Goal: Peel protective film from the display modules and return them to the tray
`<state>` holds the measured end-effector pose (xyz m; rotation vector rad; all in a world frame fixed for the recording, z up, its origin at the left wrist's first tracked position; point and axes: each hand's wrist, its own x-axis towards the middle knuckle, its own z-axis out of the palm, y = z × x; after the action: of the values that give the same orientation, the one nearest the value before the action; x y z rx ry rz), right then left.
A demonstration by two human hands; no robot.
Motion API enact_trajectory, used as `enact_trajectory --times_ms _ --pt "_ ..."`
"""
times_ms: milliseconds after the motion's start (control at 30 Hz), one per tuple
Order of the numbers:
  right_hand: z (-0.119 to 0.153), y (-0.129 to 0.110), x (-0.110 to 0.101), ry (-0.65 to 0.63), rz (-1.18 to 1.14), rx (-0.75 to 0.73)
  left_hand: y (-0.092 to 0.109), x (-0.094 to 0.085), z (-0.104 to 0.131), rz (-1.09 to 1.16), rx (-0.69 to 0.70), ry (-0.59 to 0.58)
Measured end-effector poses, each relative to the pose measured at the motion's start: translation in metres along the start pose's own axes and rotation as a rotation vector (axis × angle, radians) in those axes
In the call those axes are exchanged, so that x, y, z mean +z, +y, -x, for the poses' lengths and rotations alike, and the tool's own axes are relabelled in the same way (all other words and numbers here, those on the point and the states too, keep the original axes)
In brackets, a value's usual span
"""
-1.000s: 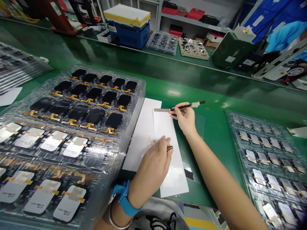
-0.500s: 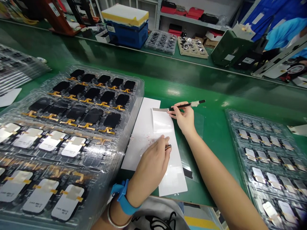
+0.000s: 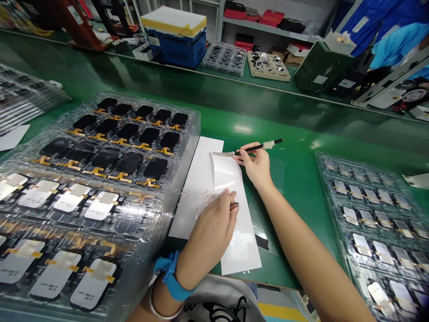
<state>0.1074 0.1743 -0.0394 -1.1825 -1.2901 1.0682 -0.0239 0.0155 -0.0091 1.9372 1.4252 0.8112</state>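
My right hand (image 3: 256,166) is closed in a pinch around a slim black pen-like tool (image 3: 258,146) with whitish wrapping near its back end. The tool's tip is at the grey strip (image 3: 222,154) along the far edge of a curling white sheet (image 3: 241,232). Over the sheet's left side, my left hand (image 3: 214,223) is closed, its fingers on a thin dark piece (image 3: 234,206) with an orange edge, mostly hidden by the hand. Another white sheet (image 3: 197,179), with small reddish specks, lies under and left of the curling one.
Stacked clear trays (image 3: 197,129) of black screens with orange flex cables stand left. More trays (image 3: 330,214) of white-backed screens lie right. A clear film (image 3: 278,174) lies under my right forearm. The rear shelf holds a blue box (image 3: 181,47) and a beige parts tray (image 3: 268,67).
My right hand and the black tool have shifted slightly left, and the far edge of the curling sheet has moved a little. My left hand stays in nearly the same place.
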Motion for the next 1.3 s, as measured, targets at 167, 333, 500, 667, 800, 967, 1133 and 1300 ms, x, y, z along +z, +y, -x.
enact_trajectory --times_ms 167,333,500,667,800,967,1133,1300 --pt "0.002 -0.001 0.000 -0.023 0.001 -0.016 0.001 -0.001 0.000 0.002 -0.007 -0.008" --pt "0.002 -0.003 -0.001 -0.040 0.023 -0.037 0.001 -0.001 0.000 0.010 -0.014 -0.009" --pt "0.003 -0.003 -0.002 -0.032 0.017 -0.041 0.001 -0.001 0.001 0.018 -0.017 -0.005" --pt "0.003 -0.001 -0.001 -0.011 -0.009 -0.036 0.001 -0.001 0.001 0.018 -0.021 -0.006" --pt "0.002 0.000 0.000 0.003 -0.012 -0.040 0.001 -0.001 0.000 0.017 -0.019 -0.002" --pt "0.001 0.000 -0.001 0.025 -0.010 -0.059 0.001 0.000 0.000 0.018 -0.028 -0.004" --pt "-0.006 -0.007 -0.012 0.075 0.012 -0.103 -0.001 0.000 0.000 0.036 -0.041 0.005" --pt "-0.014 -0.034 -0.040 0.109 0.047 -0.178 -0.003 0.002 0.000 0.052 -0.035 0.015"
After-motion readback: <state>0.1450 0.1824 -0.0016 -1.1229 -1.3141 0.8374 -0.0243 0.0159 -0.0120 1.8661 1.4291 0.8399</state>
